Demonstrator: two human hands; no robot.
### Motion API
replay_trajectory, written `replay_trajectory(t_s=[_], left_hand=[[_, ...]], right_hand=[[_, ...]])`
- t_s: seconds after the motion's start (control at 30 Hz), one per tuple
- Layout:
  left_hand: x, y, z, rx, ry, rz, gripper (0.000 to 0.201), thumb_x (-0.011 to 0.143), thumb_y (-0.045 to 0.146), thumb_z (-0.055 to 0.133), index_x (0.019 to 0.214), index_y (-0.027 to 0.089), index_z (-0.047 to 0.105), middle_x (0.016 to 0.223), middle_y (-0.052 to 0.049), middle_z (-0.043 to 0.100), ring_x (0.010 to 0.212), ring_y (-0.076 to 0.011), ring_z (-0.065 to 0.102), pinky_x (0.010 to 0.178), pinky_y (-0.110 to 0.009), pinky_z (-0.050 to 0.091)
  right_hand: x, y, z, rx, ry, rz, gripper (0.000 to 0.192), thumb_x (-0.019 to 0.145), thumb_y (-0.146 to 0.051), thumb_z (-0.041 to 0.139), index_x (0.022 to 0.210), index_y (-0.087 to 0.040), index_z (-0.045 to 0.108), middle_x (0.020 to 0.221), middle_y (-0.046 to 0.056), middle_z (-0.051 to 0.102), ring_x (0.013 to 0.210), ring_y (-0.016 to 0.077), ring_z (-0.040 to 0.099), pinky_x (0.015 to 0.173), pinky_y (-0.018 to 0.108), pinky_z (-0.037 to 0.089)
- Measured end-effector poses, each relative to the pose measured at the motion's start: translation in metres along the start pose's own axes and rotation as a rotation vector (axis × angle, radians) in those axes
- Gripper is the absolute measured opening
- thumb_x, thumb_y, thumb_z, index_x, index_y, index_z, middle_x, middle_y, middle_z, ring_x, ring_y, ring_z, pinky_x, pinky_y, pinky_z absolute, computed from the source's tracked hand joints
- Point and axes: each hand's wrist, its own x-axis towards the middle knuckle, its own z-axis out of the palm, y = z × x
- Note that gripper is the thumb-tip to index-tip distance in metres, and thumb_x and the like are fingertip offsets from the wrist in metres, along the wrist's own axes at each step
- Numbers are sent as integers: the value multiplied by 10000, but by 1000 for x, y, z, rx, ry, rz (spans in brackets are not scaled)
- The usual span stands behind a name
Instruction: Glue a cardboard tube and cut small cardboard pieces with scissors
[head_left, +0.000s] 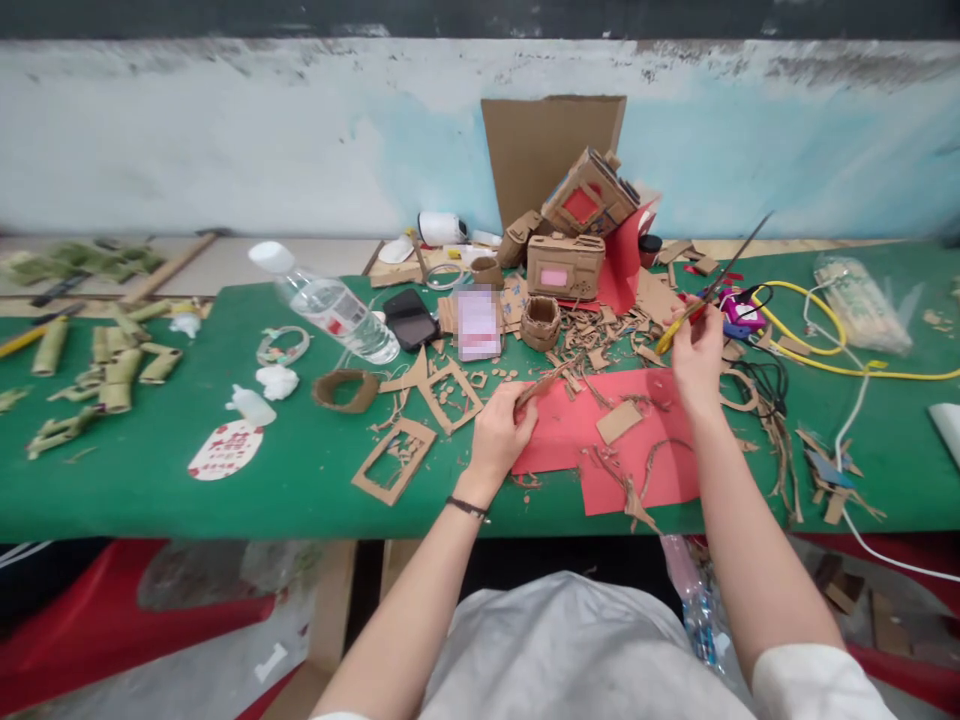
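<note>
My left hand is closed around a thin brown cardboard strip, at the left edge of the red paper sheets. My right hand grips a long, thin metal tool with a yellow handle; its dark tip points up and away. The exact kind of tool is unclear. Between my hands, a small cardboard rectangle and torn brown strips lie on the red paper. Left of my left hand are cardboard frames.
Cardboard scraps are heaped beyond the paper, before a cardboard camera model. A water bottle stands at left, near a black case. A yellow cable and a purple glue-gun-like device lie right. Green rolled pieces lie far left.
</note>
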Motion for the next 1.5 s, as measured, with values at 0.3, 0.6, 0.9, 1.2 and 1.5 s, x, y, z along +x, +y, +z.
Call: replay_trajectory(t_s=[0.3,0.6,0.9,1.2,1.5], left_hand=[[0,-3,-4,-79,160,-269,275,1111,480,621,1136,208,654,827,-20,754,672,-169,727,642,-284,568],[-8,-10,4,-396,69,-483,430,1126,530,596,1412,227,487,731,-4,799,645,-236,829,624,-325,669],[-6,-6,4,-435,5,-439,683,1029,464,769,1587,211,469,1140,-129,863,816,-234,875,737,-349,744],[-3,-8,5,-485,57,-487,819,962,494,849,1628,247,441,1128,-98,877,759,-233,870,733,-368,759],[8,-3,-1,-432,89,-441,436,953,401,843,1288,237,617,1087,-78,870,905,-253,879,801,-386,754]], right_hand=[[-127,-97,-2,471,-272,597,473,995,-583,796,1291,-221,728,1032,71,758,748,166,669,660,320,600],[-189,-104,23,662,-777,733,555,1026,-732,698,1271,-234,684,962,57,738,616,132,599,618,308,473],[-176,-90,41,756,-900,722,849,999,-937,468,1289,-175,705,851,71,740,512,146,528,538,324,437],[-172,-73,38,830,-1084,862,856,963,-972,466,1119,-162,693,754,60,757,414,134,591,403,247,407],[-143,-53,39,800,-1372,716,830,1012,-933,416,1165,-162,685,844,81,788,412,121,596,445,252,453]])
